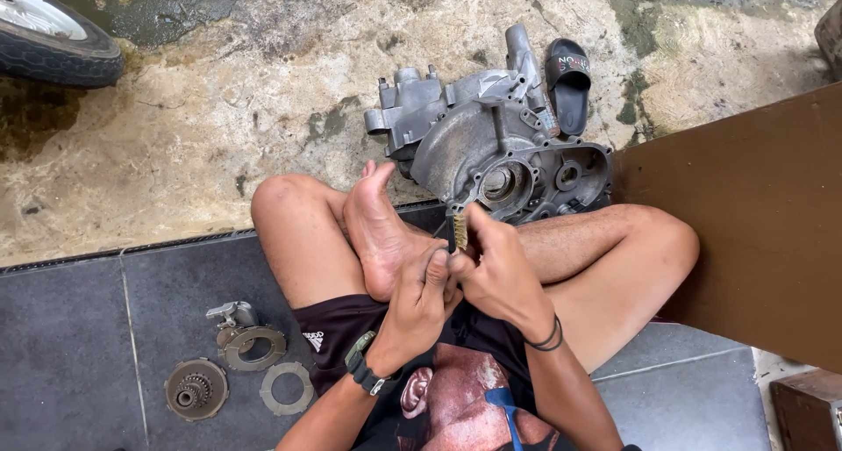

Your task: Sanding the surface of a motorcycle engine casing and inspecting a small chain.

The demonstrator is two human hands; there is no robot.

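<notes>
I sit cross-legged on dark floor tiles, one bare foot (379, 227) turned up in my lap. My right hand (498, 271) is closed around a small wire brush (460, 230) with brass-coloured bristles, held just below a grey metal engine case (491, 148) that leans against my leg. My left hand (421, 297) rests against the right one, fingers curled around something small that I cannot make out. A watch sits on my left wrist and a dark band on my right.
Clutch parts lie on the tiles at left: a toothed gear hub (196, 389), a flat ring (287, 388) and a bracketed plate (246, 339). A black slipper (568, 82) lies beyond the case. A tyre (53, 39) is top left, a brown board (754, 223) at right.
</notes>
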